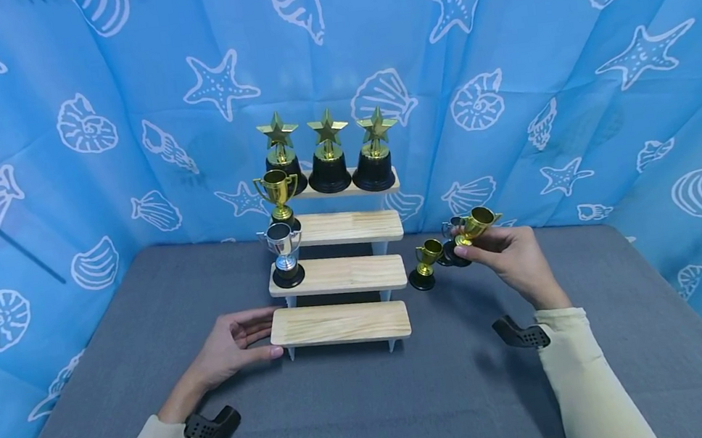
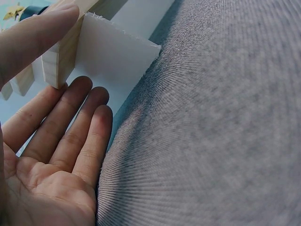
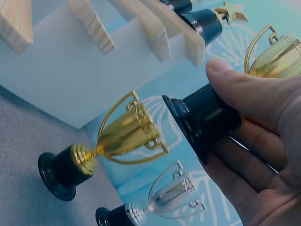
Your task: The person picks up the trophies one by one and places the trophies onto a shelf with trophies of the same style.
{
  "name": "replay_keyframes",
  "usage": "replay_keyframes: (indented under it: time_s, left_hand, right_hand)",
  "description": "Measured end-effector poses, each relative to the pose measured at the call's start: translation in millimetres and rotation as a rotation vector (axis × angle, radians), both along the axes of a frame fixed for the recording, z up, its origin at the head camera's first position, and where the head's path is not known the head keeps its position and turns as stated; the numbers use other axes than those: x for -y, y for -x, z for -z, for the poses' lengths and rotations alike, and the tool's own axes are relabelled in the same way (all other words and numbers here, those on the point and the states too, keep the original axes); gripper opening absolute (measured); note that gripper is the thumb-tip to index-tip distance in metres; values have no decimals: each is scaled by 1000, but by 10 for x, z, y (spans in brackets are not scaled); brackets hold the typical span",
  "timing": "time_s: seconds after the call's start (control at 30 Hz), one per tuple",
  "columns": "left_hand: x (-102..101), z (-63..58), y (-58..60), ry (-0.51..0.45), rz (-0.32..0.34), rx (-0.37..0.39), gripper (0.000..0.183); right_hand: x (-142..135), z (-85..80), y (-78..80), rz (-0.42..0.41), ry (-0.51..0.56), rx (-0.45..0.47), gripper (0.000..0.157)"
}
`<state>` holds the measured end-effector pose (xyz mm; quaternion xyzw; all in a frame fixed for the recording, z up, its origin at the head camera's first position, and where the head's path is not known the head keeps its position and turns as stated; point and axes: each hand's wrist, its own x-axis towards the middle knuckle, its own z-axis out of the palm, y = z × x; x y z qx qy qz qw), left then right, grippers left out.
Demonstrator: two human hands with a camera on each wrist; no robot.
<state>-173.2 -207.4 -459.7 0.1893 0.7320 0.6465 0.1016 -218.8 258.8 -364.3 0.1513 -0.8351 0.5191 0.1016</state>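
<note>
My right hand (image 1: 517,261) grips a gold trophy cup (image 1: 475,224) by its black base, tilted and raised above the table; in the right wrist view the thumb lies on that base (image 3: 211,115) with the fingers beneath. Below it stand another gold trophy cup (image 3: 126,136) and a silver trophy cup (image 3: 174,200), beside the right side of a stepped wooden shelf (image 1: 340,322). At the opposite end, my left hand (image 1: 235,343) touches the lowest plank, its fingers extended and its thumb near the front corner. In the left wrist view the index fingertip meets the plank's edge (image 2: 52,68).
Three gold star trophies (image 1: 329,145) fill the top step. One gold cup (image 1: 278,188) stands at the left of the step below, and a silver cup (image 1: 284,245) one step lower. Blue seashell-patterned curtain (image 1: 298,57) hangs behind the grey cloth-covered table (image 1: 349,416).
</note>
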Motion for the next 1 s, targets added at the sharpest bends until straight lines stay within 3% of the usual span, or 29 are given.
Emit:
replay_keyframes:
  time_s: [0.63,1.0]
  left_hand:
    - [19,24,5,7,-4,1,68]
    - [14,35,9,-6,2,-12,66]
  right_hand:
    - [197,-147,-137,-27,-1,19,34]
    - [308,-222,-190,-76,7,-53,32]
